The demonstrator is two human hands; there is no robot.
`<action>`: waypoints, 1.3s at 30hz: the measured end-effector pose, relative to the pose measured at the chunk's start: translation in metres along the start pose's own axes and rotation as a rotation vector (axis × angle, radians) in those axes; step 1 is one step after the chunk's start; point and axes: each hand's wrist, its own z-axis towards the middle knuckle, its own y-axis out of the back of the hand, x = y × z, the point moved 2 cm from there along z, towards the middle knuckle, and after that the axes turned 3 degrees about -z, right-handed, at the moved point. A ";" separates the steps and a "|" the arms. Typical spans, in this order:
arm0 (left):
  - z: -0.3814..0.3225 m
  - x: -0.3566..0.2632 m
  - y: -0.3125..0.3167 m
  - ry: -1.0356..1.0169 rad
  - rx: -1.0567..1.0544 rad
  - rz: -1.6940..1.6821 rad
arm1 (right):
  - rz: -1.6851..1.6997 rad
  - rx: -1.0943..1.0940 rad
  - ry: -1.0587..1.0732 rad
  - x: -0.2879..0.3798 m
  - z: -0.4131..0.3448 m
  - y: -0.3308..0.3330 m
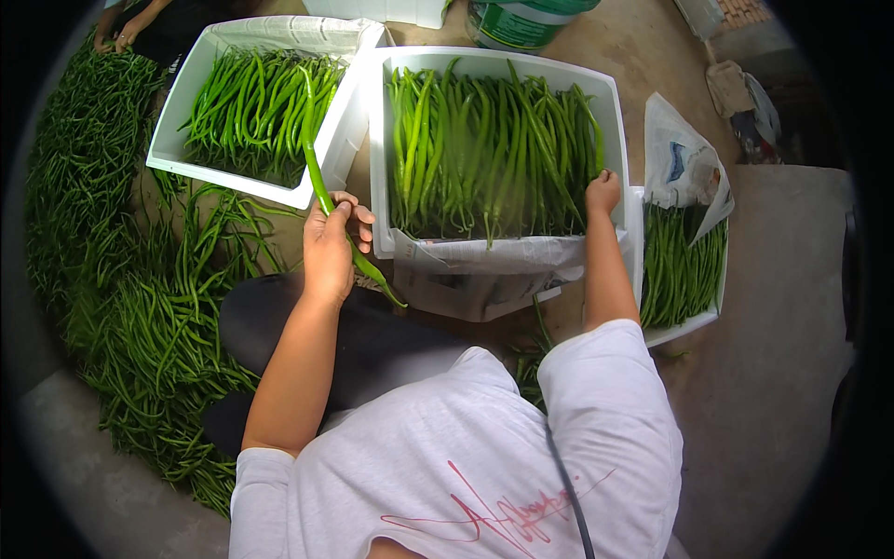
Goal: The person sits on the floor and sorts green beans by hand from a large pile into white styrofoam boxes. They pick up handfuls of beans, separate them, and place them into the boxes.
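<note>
My left hand (335, 234) grips a long green chili pepper (311, 150) between thumb and fingers, left of the middle white foam box (616, 105). The pepper slants, with its thin tip pointing down towards my lap. Inside that box lie several green chili peppers (482, 147), lined up lengthwise. Newspaper (482, 279) hangs over the box's near rim. At the box's right wall, my right hand (604, 192) is closed around the lower end of another green chili pepper (595, 136); its fingers are partly hidden.
A second foam box (164, 150) of peppers stands at left. A third box (688, 332), partly covered by newspaper (681, 157), is at right. Loose peppers (154, 328) spread over the floor at left, where another person's hands (129, 33) work. A green bucket (524, 24) stands behind.
</note>
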 end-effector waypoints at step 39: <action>0.001 0.001 -0.006 0.015 -0.021 0.006 | 0.197 0.264 -0.054 0.014 -0.027 0.010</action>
